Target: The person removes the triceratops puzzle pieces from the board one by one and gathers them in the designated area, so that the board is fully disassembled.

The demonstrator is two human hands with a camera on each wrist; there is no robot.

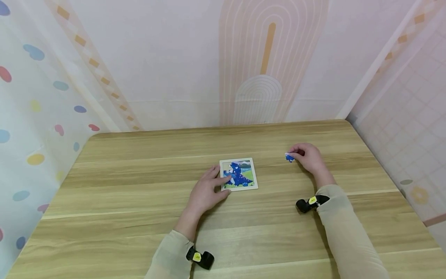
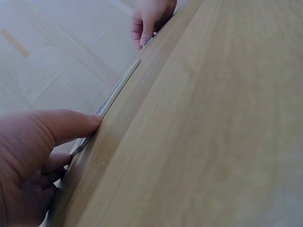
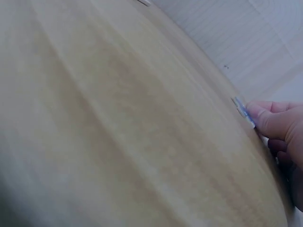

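Head view shows the left hand (image 1: 205,192) resting with relaxed fingers on the puzzle board (image 1: 239,174) at mid table (image 1: 139,201); if it lifts, the board could slide. Well to the right, the right hand (image 1: 308,157) pinches a small blue puzzle piece (image 1: 289,157), which might slip loose.

Our left hand (image 1: 205,191) covers the puzzle's (image 1: 240,175) near-left corner. The piece (image 1: 289,157) under our right hand (image 1: 308,157) is too small to read, and the right wrist view is blurred.
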